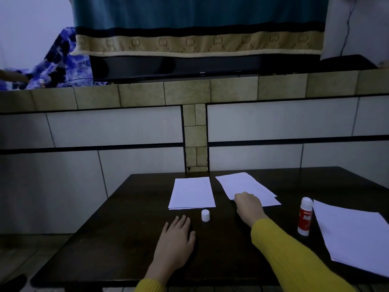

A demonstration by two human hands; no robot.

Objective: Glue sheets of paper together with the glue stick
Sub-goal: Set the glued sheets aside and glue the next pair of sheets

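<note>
On the dark wooden table [117, 239] lie two small stacks of white paper. The left stack [192, 192] lies flat and untouched. The right stack [246, 185] is skewed, and my right hand [248, 207] is closed on its near left corner. My left hand [176, 239] rests flat on the table, fingers apart, holding nothing. Just right of its fingertips stands the white glue cap [205, 215]. The uncapped glue stick [304, 216], white with a red label, stands upright to the right of my right arm.
A larger pile of white sheets [355, 234] lies at the table's right edge, close to the glue stick. Behind the table rises a tiled wall with a ledge, a dark screen and a hanging teal blanket above it.
</note>
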